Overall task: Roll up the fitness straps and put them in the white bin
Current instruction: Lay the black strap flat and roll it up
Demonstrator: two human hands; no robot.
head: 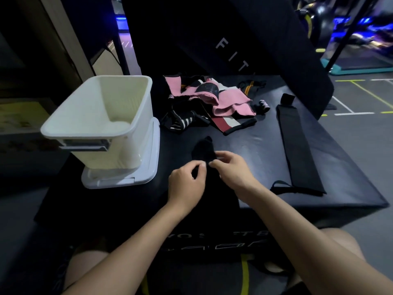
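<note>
Left hand [187, 184] and right hand [231, 169] pinch a black strap [204, 151] at frame centre, fingers narrow. White bin [102, 116] stands at left on its lid [148, 167]. A strap pile [208, 103] lies beyond; a long flat strap [297, 150] lies right.

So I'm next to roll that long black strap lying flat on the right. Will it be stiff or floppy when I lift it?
Probably floppy: the long black strap lies flat along the mat, following its surface. It looks thin, so likely light. The loop at its near end may dangle or snag when lifted.
</note>
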